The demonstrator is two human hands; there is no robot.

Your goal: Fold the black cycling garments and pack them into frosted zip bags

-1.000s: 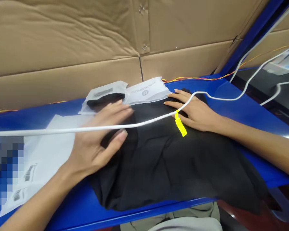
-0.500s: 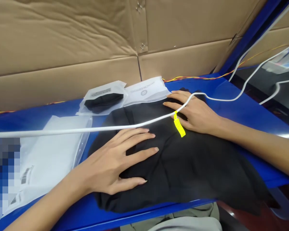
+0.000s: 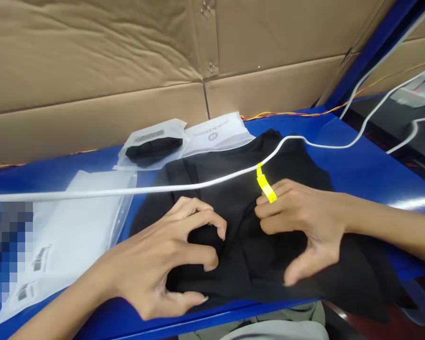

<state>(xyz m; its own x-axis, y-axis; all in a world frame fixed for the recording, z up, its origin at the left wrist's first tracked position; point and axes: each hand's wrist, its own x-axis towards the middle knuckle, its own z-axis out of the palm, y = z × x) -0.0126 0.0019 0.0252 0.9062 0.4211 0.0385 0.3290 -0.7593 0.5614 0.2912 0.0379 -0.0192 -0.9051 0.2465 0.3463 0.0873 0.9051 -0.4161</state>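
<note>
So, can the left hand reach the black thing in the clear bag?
Probably yes: the left hand is near the black thing in the clear bag; only the white cable crosses between them.

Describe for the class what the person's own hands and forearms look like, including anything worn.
The left hand and right hand are bare and slender, with long fingers and unpainted nails. No gloves, sleeves, rings or watch show on either hand or forearm.

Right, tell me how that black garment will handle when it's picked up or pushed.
The black garment will probably be floppy: it lies in soft folds and rucks under the left hand and right hand. It looks thin and light, so it would likely sag when lifted. On the glossy blue table, it may slide fairly easily when pushed.
</note>
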